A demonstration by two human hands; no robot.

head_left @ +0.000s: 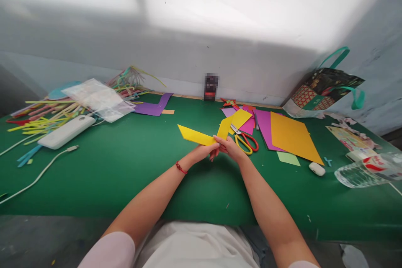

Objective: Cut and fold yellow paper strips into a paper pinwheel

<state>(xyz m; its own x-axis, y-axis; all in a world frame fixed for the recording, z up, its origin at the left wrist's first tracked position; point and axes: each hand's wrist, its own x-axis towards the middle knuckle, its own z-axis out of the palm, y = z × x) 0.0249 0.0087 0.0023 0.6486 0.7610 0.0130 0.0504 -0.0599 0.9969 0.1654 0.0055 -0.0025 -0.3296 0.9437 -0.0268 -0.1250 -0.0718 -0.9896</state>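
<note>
Left grip [205,152], right grip [231,147]: fingers closed on V-shaped yellow paper strip [196,135] | red-and-yellow-handled scissors [243,135] just right | best keep edges aligned

The hands [231,148] partly hide the yellow paper [198,136] (any fold there unclear).

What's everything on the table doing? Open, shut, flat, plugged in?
Bright yellow V-shaped paper: held by left hand and right hand.
Red-and-yellow-handled scissors: lying down, blade opening unclear.
Orange rectangular paper sheet: lying flat.
Small white plastic case: shut.
White cable plug: loose, unplugged.
Clear plastic bottle: upright or lying, unclear.
</note>
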